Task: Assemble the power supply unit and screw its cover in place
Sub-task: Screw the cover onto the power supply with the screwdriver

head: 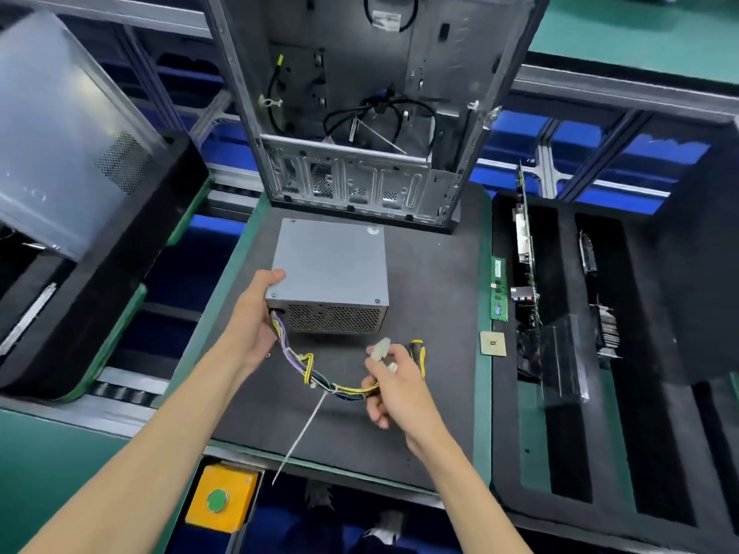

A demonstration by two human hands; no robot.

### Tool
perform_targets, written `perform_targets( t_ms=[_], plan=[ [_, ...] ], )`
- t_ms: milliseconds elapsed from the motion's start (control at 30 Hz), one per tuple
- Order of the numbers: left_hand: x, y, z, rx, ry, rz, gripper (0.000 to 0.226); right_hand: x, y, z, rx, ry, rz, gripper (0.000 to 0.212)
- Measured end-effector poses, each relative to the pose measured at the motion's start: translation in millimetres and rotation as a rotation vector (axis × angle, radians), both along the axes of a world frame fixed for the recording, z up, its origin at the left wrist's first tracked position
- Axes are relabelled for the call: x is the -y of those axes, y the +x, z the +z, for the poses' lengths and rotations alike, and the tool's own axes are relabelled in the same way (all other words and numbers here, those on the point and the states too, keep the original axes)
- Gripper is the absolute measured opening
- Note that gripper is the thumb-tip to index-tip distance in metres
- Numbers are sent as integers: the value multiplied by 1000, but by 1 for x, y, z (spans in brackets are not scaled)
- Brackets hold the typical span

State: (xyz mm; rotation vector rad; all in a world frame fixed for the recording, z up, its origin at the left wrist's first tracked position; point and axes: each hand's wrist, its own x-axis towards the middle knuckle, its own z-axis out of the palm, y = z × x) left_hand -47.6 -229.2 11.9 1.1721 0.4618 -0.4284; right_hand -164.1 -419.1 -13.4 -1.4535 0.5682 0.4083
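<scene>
A grey power supply unit (pixel 334 265) lies on the black mat (pixel 436 281), its mesh side facing me. My left hand (pixel 256 313) grips its near left corner, thumb on the cover, beside the spot where the cable bundle (pixel 308 367) comes out. My right hand (pixel 394 381) holds the far end of that bundle with its white connectors (pixel 380 349). A long white cable tie (pixel 304 429) hangs from the bundle toward me. A screwdriver with a yellow-and-black handle (pixel 418 349) lies just behind my right hand, partly hidden.
An open metal computer case (pixel 360 113) stands at the mat's far edge. Right of the mat sit a RAM stick (pixel 498 289), a CPU chip (pixel 493 343) and a black foam tray (pixel 560 453) with circuit boards. A yellow box with a green button (pixel 219 499) is below.
</scene>
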Motion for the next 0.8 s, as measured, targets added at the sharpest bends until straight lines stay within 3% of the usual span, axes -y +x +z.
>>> perform_targets(
  t_ms=[167, 433, 600, 800],
  plan=[
    [8, 30, -19, -3, 57, -128, 25, -16, 15, -15, -16, -66, 3, 14],
    [18, 48, -39, 37, 80, -240, 24, -24, 28, -33, -37, -148, -69, 13],
    [3, 65, -33, 267, 427, -506, 66, -28, 36, -36, -66, -183, -60, 19],
    [-15, 72, -31, 437, 575, -683, 37, -32, 42, -39, -51, -207, -30, 23]
  ],
)
